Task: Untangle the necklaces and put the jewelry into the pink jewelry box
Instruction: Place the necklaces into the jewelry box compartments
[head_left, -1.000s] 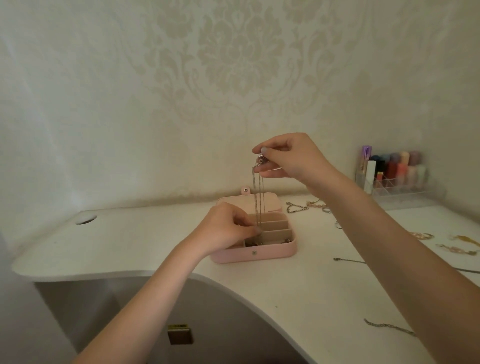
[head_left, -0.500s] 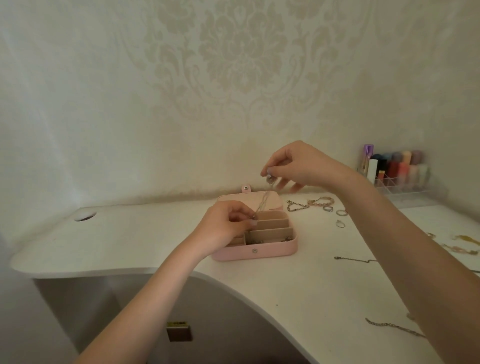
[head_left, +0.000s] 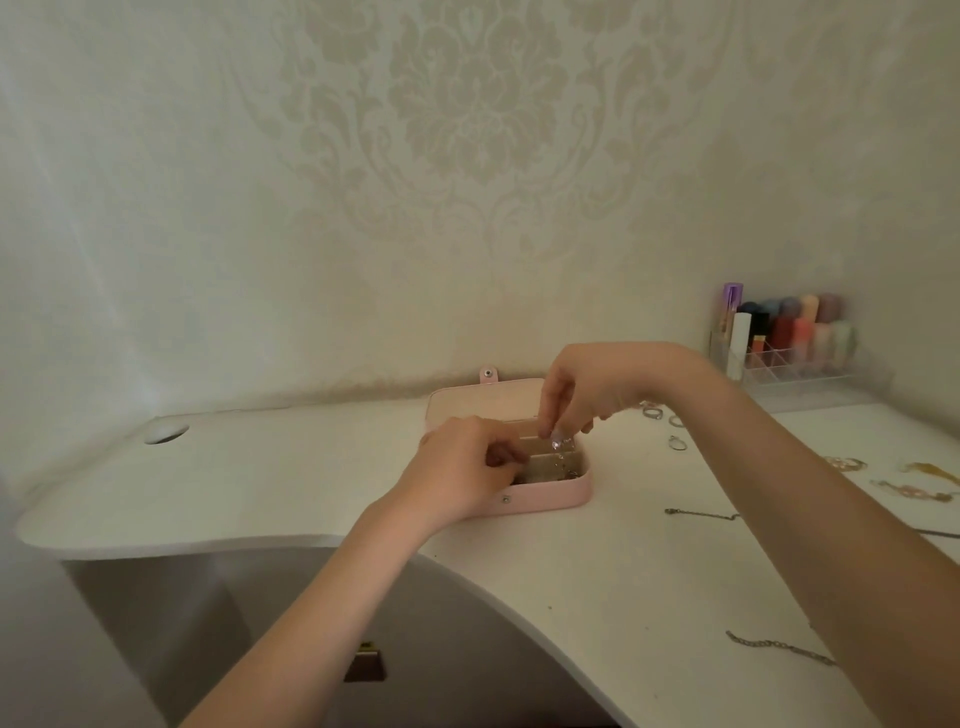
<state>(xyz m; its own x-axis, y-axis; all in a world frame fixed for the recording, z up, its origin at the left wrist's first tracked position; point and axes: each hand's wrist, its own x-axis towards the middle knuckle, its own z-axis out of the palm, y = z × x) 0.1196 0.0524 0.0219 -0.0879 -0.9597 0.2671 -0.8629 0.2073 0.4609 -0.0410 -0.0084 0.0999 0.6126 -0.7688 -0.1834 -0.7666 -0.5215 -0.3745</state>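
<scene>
Right hand (head_left: 597, 387) pinched a pendant (head_left: 556, 443) at its fingertips, just over the pink box (head_left: 550, 500). Left hand (head_left: 462, 470) sat curled inside the box w/ fingers bunched; can't tell what they held.

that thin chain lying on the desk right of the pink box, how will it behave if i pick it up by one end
Probably floppy: the thin chain lies flat as a fine, slightly wavy line on the desk. Likely very light, since it looks so slim. It may snag, as a small clasp shows at its left end.
</scene>
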